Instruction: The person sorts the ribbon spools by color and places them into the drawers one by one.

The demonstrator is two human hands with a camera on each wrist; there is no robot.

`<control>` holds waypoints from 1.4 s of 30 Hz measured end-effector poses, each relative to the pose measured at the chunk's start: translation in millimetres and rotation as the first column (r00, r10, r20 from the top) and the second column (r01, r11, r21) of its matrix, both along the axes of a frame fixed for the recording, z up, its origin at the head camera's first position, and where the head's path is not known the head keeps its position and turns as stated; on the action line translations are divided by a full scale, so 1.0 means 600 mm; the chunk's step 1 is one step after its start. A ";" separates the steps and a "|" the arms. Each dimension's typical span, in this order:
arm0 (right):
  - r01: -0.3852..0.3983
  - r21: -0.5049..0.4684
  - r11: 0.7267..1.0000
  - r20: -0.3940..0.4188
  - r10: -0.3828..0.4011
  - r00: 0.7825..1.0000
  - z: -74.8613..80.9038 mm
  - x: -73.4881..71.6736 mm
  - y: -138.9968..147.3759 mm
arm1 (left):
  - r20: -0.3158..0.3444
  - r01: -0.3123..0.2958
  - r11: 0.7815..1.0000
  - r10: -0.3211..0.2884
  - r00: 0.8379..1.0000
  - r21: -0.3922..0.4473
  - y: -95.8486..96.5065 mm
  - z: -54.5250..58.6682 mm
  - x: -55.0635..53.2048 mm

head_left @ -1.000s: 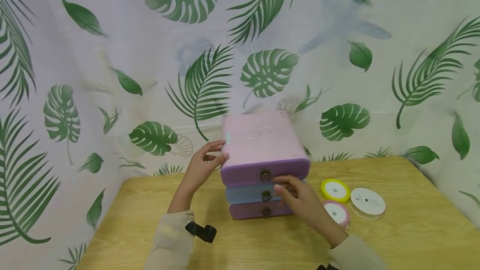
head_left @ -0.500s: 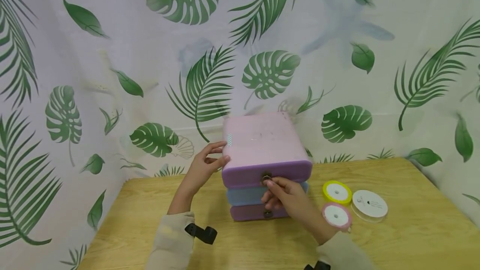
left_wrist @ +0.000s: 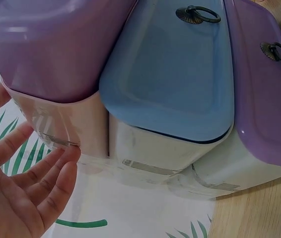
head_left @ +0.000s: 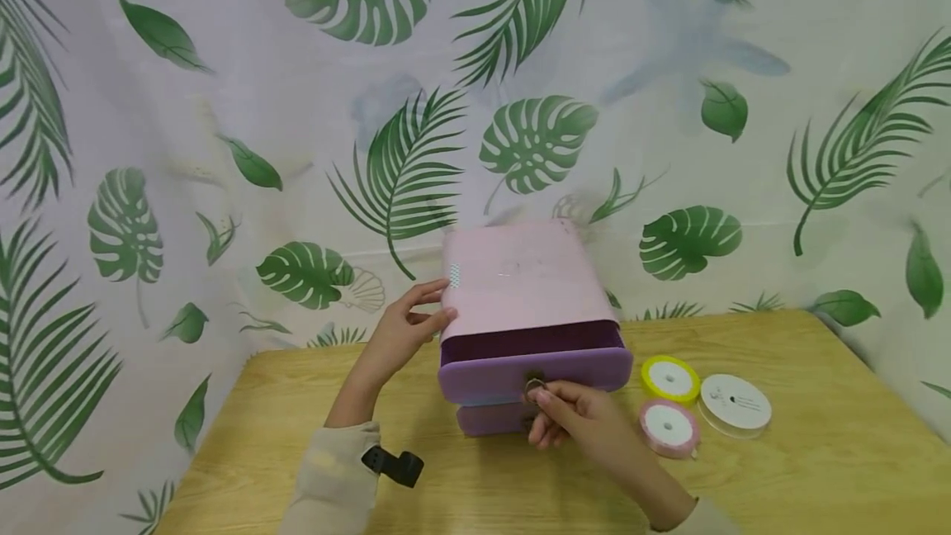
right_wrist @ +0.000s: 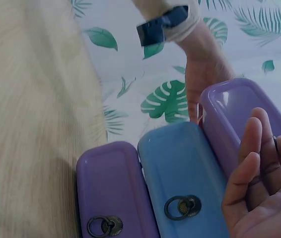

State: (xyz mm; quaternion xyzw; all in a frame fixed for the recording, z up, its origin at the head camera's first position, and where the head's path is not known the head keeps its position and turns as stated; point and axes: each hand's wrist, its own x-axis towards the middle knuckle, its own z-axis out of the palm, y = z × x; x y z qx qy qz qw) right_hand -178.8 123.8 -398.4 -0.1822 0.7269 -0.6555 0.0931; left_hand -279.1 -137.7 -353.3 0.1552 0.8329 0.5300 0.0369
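Observation:
A small chest of three stacked drawers (head_left: 520, 279) with a pale pink top stands on the table. Its purple top drawer (head_left: 483, 378) is pulled partway out, showing a dark gap behind the front. My right hand (head_left: 587, 423) pinches that drawer's ring pull (head_left: 535, 382) between thumb and forefinger, the other fingers curled below. With its fingers spread, my left hand (head_left: 397, 337) rests on the chest's left side near the top; its fingertips touch the pink casing in the left wrist view. Beneath are a blue drawer (left_wrist: 175, 69) and a lower purple drawer (left_wrist: 269, 89), both closed, with ring pulls.
Right of the chest lie a yellow-rimmed spool (head_left: 670, 378), a pink spool (head_left: 669, 428) and a white spool (head_left: 735, 403). A leaf-print cloth (head_left: 297, 147) hangs behind the wooden table (head_left: 282, 436).
My right hand has taken hold of the top drawer's ring pull and drawn the drawer outward, toward me. The left hand has stayed at the chest's side.

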 end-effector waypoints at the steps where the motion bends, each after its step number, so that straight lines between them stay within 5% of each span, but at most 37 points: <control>1: -0.005 -0.007 1.000 0.002 0.005 1.000 -0.001 0.006 0.002 | -0.002 -0.001 1.000 0.001 1.000 0.002 0.001 0.000 0.000; 12: -0.107 -0.091 0.990 -0.031 0.104 0.994 -0.027 0.071 0.011 | -0.005 -0.005 1.000 0.005 1.000 0.005 0.004 -0.007 0.002; 20: -0.208 -0.209 0.956 -0.008 0.211 0.978 -0.043 0.082 0.019 | -0.016 -0.020 1.000 0.021 1.000 0.010 0.000 -0.011 0.005; 27: -0.243 -0.035 0.969 0.031 0.244 0.969 -0.062 0.087 0.081 | -0.009 -0.021 0.999 0.021 1.000 0.031 0.006 -0.015 0.005; 30: -0.217 0.034 0.976 0.083 0.214 0.973 -0.067 0.088 0.120 | -0.013 -0.026 0.999 0.026 1.000 0.032 0.007 -0.017 0.004; 35: -0.078 0.212 0.974 0.037 0.072 0.997 -0.071 0.089 0.180 | -0.022 -0.019 0.999 0.020 1.000 0.043 0.007 -0.019 0.002; 38: 0.052 0.301 0.952 -0.001 -0.054 0.999 -0.071 0.087 0.206 | -0.024 -0.018 0.999 0.019 1.000 0.044 0.008 -0.018 0.002; 42: 0.219 0.385 0.897 -0.040 -0.221 0.975 -0.080 0.080 0.230 | -0.022 -0.021 0.999 0.022 1.000 0.047 0.008 -0.019 0.003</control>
